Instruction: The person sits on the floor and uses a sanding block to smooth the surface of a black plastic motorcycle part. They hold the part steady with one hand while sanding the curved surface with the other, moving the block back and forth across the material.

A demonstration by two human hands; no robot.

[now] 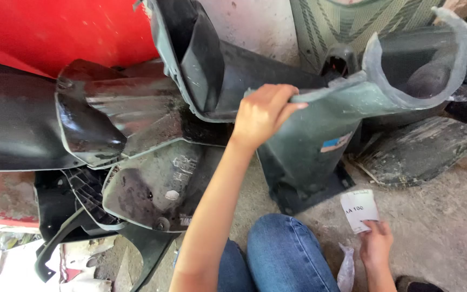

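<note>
My left hand reaches forward and grips the upper edge of a grey-green plastic scooter body panel. The panel stands upright on the concrete floor, and a small blue and white sticker is on its side. Low at the right, my right hand holds a small white paper slip with writing on it, just above the floor. My knee in blue jeans is between the two hands. A crumpled clear plastic bag lies beside that knee.
Several black and dark grey scooter panels are piled at the left, against a red panel. A dusty flat dark panel lies on the concrete floor at the right. A patterned mat leans at the back.
</note>
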